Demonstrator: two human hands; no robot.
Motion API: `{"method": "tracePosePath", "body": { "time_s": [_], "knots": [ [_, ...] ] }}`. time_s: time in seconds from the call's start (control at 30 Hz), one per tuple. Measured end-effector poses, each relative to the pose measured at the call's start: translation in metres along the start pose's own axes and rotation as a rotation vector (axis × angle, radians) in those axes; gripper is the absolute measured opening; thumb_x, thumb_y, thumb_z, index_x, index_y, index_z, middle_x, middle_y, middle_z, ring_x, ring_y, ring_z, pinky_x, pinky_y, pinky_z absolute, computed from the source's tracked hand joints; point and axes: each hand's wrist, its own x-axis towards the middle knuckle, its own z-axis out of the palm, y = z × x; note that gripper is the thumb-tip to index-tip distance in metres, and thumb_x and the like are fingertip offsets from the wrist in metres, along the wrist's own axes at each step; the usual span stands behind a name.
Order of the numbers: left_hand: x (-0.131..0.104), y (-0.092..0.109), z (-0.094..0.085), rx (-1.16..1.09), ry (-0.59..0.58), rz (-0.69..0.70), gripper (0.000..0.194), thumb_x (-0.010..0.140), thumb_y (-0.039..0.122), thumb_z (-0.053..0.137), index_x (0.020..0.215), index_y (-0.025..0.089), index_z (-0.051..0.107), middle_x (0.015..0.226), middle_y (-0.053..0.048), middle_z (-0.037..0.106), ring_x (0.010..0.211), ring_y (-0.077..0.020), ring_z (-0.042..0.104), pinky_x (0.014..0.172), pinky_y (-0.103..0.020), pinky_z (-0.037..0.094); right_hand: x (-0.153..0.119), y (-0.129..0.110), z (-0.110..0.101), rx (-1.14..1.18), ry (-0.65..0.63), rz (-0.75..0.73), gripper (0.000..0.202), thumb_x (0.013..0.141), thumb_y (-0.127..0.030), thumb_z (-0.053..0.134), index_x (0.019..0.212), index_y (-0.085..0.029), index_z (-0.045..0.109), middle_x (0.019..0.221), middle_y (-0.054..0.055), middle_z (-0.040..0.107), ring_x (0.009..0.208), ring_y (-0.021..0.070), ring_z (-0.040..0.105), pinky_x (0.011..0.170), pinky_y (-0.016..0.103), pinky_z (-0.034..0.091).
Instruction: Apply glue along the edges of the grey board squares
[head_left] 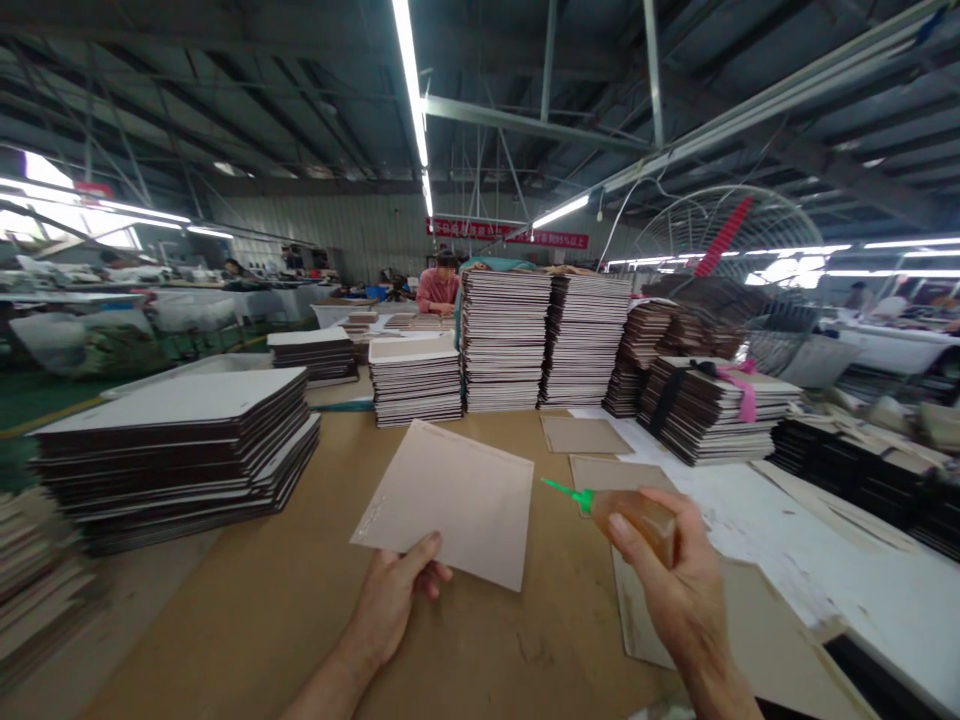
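A large workshop hall has a dark metal roof hung with long tube lights. A red banner crosses the corrugated far wall. Other worktables stand at the left over a green floor. A big fan stands at the right.

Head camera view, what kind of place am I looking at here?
Probably a factory workshop for paper or board goods. Tall stacks of flat boards cover the long worktable, the right hand holds a glue bottle, and the left hand holds a pale sheet.
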Motion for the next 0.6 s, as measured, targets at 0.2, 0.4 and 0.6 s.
{"method": "tracePosePath", "body": {
  "time_s": [0.2, 0.4, 0.6],
  "knots": [
    [-0.001, 0.0, -0.001, -0.008, -0.018, 0.004, 0.031, 0.075, 0.038, 0.069, 0.089, 0.011, 0.061, 0.064, -0.001, 0.063, 0.052, -0.013, 0.058, 0.041, -0.02, 0.042, -0.014, 0.002, 0.002, 0.025, -0.213, -0.034, 0.033, 0.089, -0.046, 0.061, 0.111, -0.023, 0.052, 0.106, 0.004, 0.052, 0.094, 0.0228, 0.052, 0.08, 0.034, 0.042],
    [-0.003, 0.004, 0.001, -0.032, 0.008, -0.006, 0.032, 0.071, 0.036, 0.072, 0.09, 0.012, 0.061, 0.066, 0.0, 0.062, 0.051, -0.0133, 0.059, 0.04, -0.021, 0.041, -0.026, -0.001, 0.0, -0.043, -0.299, -0.096, 0.028, 0.092, -0.044, 0.058, 0.112, -0.025, 0.051, 0.11, 0.003, 0.05, 0.098, 0.022, 0.052, 0.081, 0.033, 0.043],
    [-0.002, 0.003, 0.0, -0.01, -0.004, -0.014, 0.031, 0.072, 0.037, 0.07, 0.088, 0.011, 0.061, 0.064, -0.001, 0.062, 0.05, -0.0132, 0.058, 0.04, -0.021, 0.041, -0.034, -0.004, -0.003, -0.08, -0.377, -0.2, 0.026, 0.094, -0.042, 0.057, 0.114, -0.026, 0.05, 0.112, 0.002, 0.051, 0.1, 0.0198, 0.053, 0.08, 0.029, 0.045]
  ]
}}
